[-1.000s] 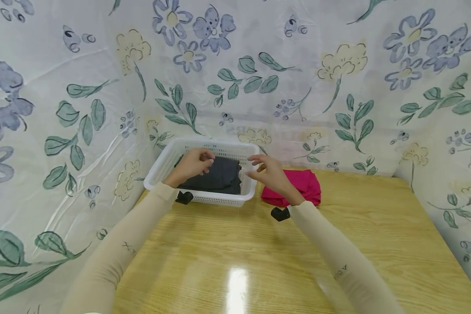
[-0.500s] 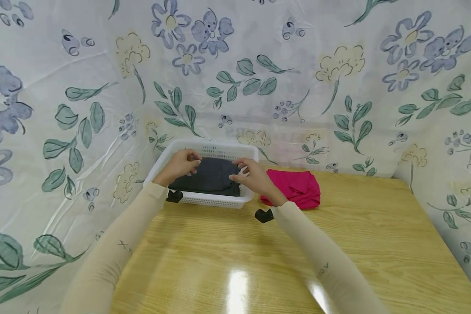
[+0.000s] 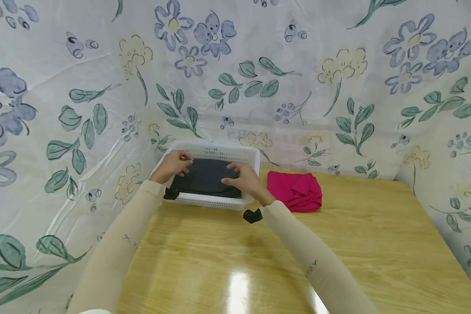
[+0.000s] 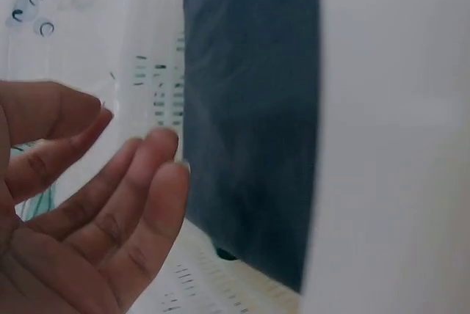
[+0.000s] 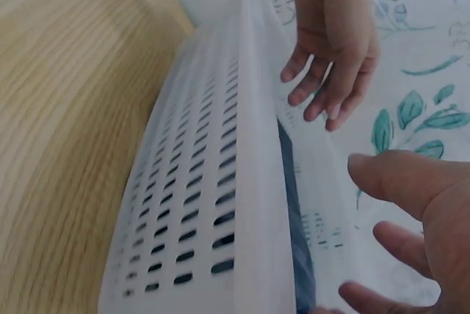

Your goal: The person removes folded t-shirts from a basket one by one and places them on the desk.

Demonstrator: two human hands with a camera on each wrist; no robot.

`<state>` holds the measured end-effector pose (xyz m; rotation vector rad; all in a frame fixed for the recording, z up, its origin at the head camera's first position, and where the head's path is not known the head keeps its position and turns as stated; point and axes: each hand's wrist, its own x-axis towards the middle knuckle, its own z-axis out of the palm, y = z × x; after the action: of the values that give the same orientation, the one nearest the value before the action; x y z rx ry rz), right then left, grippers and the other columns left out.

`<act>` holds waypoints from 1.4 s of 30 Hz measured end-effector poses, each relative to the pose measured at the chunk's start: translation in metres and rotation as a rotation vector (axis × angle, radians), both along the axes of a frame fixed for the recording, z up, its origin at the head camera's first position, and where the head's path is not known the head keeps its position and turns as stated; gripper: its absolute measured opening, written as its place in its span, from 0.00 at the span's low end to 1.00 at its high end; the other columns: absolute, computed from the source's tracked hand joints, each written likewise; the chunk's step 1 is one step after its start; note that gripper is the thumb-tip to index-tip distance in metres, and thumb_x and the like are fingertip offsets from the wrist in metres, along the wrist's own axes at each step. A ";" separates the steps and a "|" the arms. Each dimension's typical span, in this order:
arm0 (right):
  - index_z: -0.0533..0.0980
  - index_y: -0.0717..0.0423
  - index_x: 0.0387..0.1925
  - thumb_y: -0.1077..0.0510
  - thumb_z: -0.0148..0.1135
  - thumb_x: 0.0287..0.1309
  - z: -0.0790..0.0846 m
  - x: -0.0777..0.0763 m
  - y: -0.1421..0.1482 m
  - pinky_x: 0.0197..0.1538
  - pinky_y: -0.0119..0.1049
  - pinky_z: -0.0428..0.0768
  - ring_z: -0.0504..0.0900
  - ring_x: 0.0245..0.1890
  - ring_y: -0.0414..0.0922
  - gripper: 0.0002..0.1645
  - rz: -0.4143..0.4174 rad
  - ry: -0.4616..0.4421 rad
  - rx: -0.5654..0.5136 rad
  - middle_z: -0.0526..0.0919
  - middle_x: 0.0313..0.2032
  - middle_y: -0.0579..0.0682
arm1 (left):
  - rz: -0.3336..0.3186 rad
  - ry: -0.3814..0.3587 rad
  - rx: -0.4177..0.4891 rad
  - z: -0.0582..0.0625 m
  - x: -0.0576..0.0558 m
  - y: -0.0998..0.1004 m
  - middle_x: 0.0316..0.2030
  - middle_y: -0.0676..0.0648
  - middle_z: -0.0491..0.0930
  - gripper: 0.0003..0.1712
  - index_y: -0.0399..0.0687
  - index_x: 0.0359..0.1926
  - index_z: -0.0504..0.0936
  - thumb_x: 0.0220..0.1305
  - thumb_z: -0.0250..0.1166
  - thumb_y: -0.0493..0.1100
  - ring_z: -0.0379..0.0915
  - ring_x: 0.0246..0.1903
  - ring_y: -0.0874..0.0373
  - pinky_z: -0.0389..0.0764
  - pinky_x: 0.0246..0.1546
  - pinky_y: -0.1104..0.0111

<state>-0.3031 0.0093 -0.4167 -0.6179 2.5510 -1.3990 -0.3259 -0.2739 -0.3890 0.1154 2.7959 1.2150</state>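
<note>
A folded dark cloth (image 3: 208,176) lies flat inside a white plastic basket (image 3: 208,201) with slotted walls. Above the basket's left part hovers my left hand (image 3: 174,165), its fingers loosely bent around nothing. My right hand (image 3: 244,179) is over the basket's right end, thumb and fingers spread apart with nothing between them. In the left wrist view the left fingers (image 4: 150,204) appear beside the dark cloth (image 4: 250,123), apparently not gripping it. From the right wrist, both the right thumb (image 5: 396,182) and the left hand (image 5: 334,50) show above the basket rim (image 5: 257,182).
A folded crimson cloth (image 3: 294,191) rests on the wooden table (image 3: 357,235), just right of the basket. Floral sheeting (image 3: 235,78) hangs behind the table and on both sides, close to the basket's back and left.
Both hands have shifted left over the basket, the right one from its right edge to over the dark cloth. The dark cloth now looks flatter and smoother at its right edge.
</note>
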 end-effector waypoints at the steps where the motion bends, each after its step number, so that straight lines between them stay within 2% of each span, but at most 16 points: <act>1: 0.72 0.57 0.69 0.49 0.72 0.64 0.000 0.000 -0.002 0.65 0.52 0.73 0.70 0.68 0.55 0.36 -0.012 -0.014 -0.006 0.72 0.68 0.59 | 0.007 -0.013 -0.002 0.000 0.000 -0.002 0.58 0.29 0.76 0.19 0.30 0.61 0.75 0.79 0.55 0.40 0.82 0.46 0.38 0.85 0.42 0.55; 6: 0.71 0.59 0.69 0.51 0.72 0.64 0.001 -0.001 -0.013 0.67 0.53 0.71 0.66 0.72 0.56 0.36 -0.063 -0.065 -0.010 0.69 0.72 0.56 | 0.032 -0.057 0.025 0.003 0.001 -0.008 0.58 0.29 0.76 0.20 0.30 0.62 0.75 0.79 0.54 0.41 0.80 0.48 0.40 0.85 0.44 0.57; 10: 0.70 0.61 0.69 0.52 0.71 0.65 0.000 -0.003 -0.019 0.63 0.51 0.76 0.72 0.67 0.57 0.36 -0.089 -0.107 0.028 0.70 0.70 0.59 | 0.033 -0.064 0.043 0.006 -0.001 -0.009 0.58 0.28 0.75 0.22 0.29 0.63 0.74 0.79 0.54 0.42 0.77 0.51 0.37 0.83 0.48 0.52; 15: 0.69 0.59 0.69 0.51 0.71 0.65 -0.003 -0.004 -0.023 0.60 0.50 0.78 0.77 0.61 0.56 0.36 -0.112 -0.143 0.095 0.75 0.65 0.60 | 0.045 -0.079 -0.004 0.002 -0.009 -0.009 0.61 0.31 0.73 0.21 0.30 0.63 0.75 0.79 0.54 0.42 0.72 0.56 0.37 0.80 0.52 0.49; 17: 0.69 0.57 0.69 0.50 0.71 0.65 -0.005 -0.004 -0.025 0.59 0.49 0.78 0.78 0.60 0.56 0.37 -0.111 -0.155 0.129 0.77 0.63 0.60 | 0.047 -0.110 -0.039 0.001 -0.011 -0.010 0.63 0.31 0.71 0.21 0.30 0.63 0.75 0.79 0.54 0.42 0.70 0.58 0.37 0.79 0.53 0.48; 20: 0.68 0.56 0.70 0.49 0.70 0.65 -0.007 -0.005 -0.027 0.59 0.50 0.78 0.78 0.59 0.56 0.37 -0.102 -0.167 0.173 0.79 0.60 0.59 | 0.030 -0.193 -0.075 0.001 -0.014 -0.011 0.66 0.30 0.67 0.23 0.31 0.66 0.72 0.79 0.53 0.42 0.68 0.58 0.38 0.77 0.54 0.49; 21: 0.67 0.55 0.70 0.48 0.70 0.66 -0.008 -0.005 -0.027 0.60 0.50 0.78 0.78 0.59 0.56 0.37 -0.098 -0.169 0.181 0.79 0.59 0.59 | 0.021 -0.227 -0.076 0.000 -0.015 -0.011 0.67 0.30 0.66 0.24 0.31 0.68 0.70 0.79 0.52 0.42 0.69 0.53 0.39 0.76 0.52 0.49; 25: 0.67 0.55 0.71 0.49 0.70 0.65 -0.012 -0.007 -0.029 0.61 0.51 0.77 0.77 0.61 0.57 0.38 -0.102 -0.190 0.165 0.78 0.62 0.59 | -0.007 -0.327 -0.086 -0.001 -0.019 -0.011 0.70 0.30 0.61 0.28 0.33 0.71 0.66 0.79 0.52 0.45 0.67 0.44 0.46 0.75 0.44 0.54; 27: 0.67 0.55 0.71 0.50 0.70 0.65 -0.014 -0.009 -0.030 0.62 0.52 0.76 0.75 0.63 0.58 0.38 -0.102 -0.216 0.145 0.75 0.65 0.59 | -0.016 -0.356 -0.104 -0.002 -0.021 -0.011 0.69 0.29 0.61 0.28 0.33 0.71 0.67 0.78 0.53 0.46 0.66 0.38 0.47 0.75 0.39 0.57; 30: 0.67 0.54 0.71 0.50 0.71 0.65 -0.018 -0.011 -0.031 0.63 0.53 0.76 0.73 0.66 0.58 0.38 -0.108 -0.246 0.112 0.71 0.69 0.58 | -0.038 -0.370 -0.144 -0.006 -0.021 -0.015 0.70 0.29 0.61 0.27 0.34 0.69 0.68 0.78 0.54 0.46 0.68 0.36 0.49 0.77 0.35 0.59; 34: 0.69 0.54 0.69 0.52 0.71 0.64 -0.022 -0.012 -0.032 0.62 0.53 0.76 0.73 0.65 0.58 0.35 -0.134 -0.254 0.060 0.71 0.69 0.59 | -0.051 -0.379 -0.127 -0.009 -0.020 -0.020 0.71 0.29 0.60 0.26 0.34 0.69 0.67 0.79 0.54 0.45 0.68 0.41 0.47 0.78 0.39 0.57; 37: 0.72 0.53 0.66 0.54 0.72 0.64 -0.024 -0.014 -0.033 0.61 0.53 0.77 0.75 0.63 0.58 0.32 -0.162 -0.256 0.024 0.72 0.68 0.59 | -0.042 -0.398 -0.071 -0.009 -0.019 -0.022 0.70 0.30 0.60 0.25 0.34 0.69 0.67 0.80 0.54 0.43 0.67 0.48 0.45 0.77 0.43 0.56; 42: 0.73 0.50 0.63 0.54 0.72 0.63 -0.026 -0.018 -0.034 0.61 0.53 0.76 0.76 0.61 0.57 0.29 -0.192 -0.284 -0.025 0.74 0.65 0.59 | -0.013 -0.415 0.004 -0.010 -0.021 -0.022 0.63 0.34 0.66 0.25 0.35 0.69 0.68 0.79 0.56 0.41 0.69 0.45 0.48 0.76 0.41 0.59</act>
<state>-0.3215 -0.0243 -0.4426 -0.1636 2.4170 -1.4600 -0.3468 -0.2956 -0.3990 -0.1072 2.4292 1.0941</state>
